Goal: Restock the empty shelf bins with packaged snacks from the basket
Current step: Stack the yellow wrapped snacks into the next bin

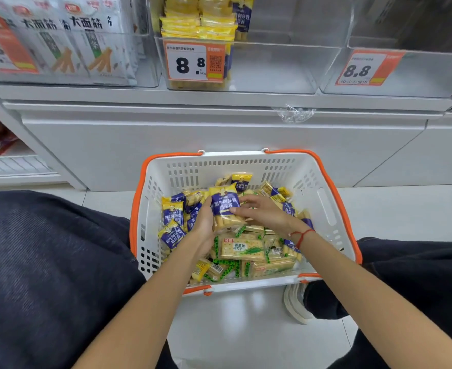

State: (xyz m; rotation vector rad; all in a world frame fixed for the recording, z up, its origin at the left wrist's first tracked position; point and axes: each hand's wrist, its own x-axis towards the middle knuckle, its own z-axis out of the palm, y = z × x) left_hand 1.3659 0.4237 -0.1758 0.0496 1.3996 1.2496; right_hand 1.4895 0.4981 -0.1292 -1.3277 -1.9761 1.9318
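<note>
Head view: both hands gather a purple-and-yellow snack pack from the basket below the shelf bins.

Largest first: the shelf (219, 102) carries clear bins, the middle bin (272, 67) partly filled at its left, the right bin (406, 73) bare. The white basket (326, 209) sits on the floor, holding loose packs. Left hand (205, 222) curls round the snack pack (225, 206) from its left; right hand (262, 211) pinches its right edge. Such film-wrapped packs are probably light, soft and slippery; gripping across the body, not the crimped ends, should hold best without crushing the contents.
</note>
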